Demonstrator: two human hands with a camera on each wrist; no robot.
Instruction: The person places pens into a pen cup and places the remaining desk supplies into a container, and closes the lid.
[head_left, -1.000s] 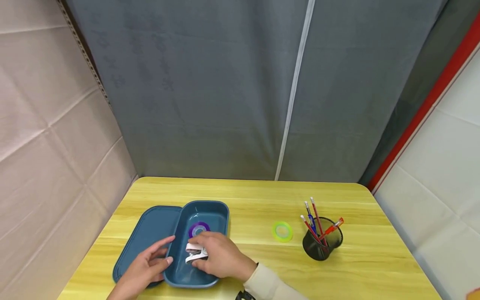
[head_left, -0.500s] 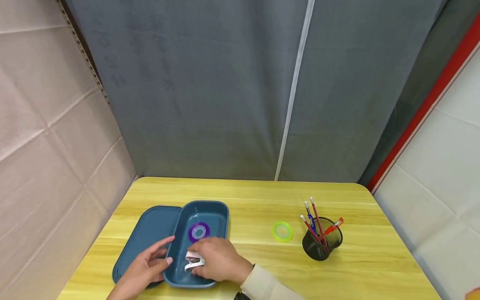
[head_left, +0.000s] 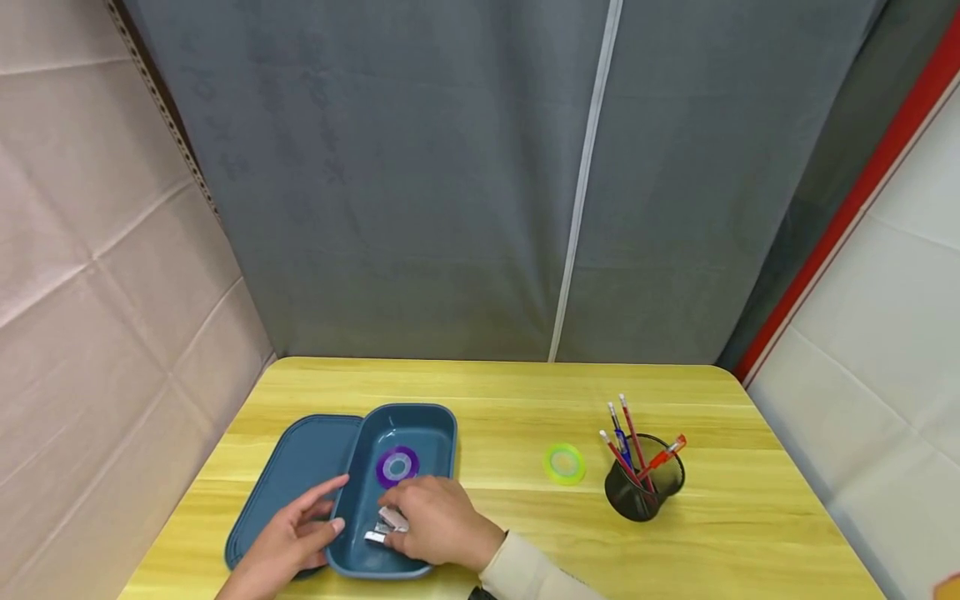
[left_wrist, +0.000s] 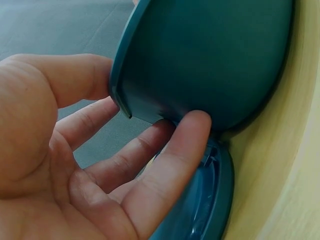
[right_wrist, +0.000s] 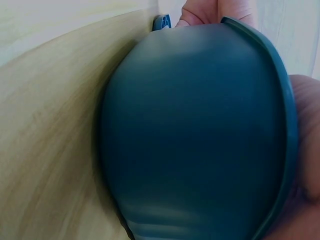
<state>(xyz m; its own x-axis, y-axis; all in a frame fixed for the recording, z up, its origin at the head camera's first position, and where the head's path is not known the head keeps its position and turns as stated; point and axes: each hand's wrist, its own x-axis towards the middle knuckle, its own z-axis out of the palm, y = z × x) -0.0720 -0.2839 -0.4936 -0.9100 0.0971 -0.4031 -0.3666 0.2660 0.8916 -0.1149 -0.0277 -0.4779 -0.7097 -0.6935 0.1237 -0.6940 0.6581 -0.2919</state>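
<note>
My right hand [head_left: 438,521] reaches into the blue box [head_left: 442,425] and pinches a small white stapler [head_left: 392,520], low near the box's front end. The palm and fingers cover part of the stapler. A purple tape roll [head_left: 397,466] lies in the box just beyond these fingers. My left hand [head_left: 292,533] is at the box's left side, its thumb and fingertips against the rim and outer wall. In the left wrist view its fingers [left_wrist: 187,135] touch the wall from outside. The right wrist view shows mostly the box's outer wall [right_wrist: 190,125], with the right hand partly hidden behind it.
The box's blue lid [head_left: 300,458] lies flat on the table at the left, partly under the box. A yellow-green tape roll [head_left: 564,464] lies right of the box. Further right, a black mesh pen cup [head_left: 630,500] holds several pencils and pens.
My right hand has moved the stapler a little toward me inside the box and tilted it, uncovering more of the purple tape roll. The left hand stays in place.
</note>
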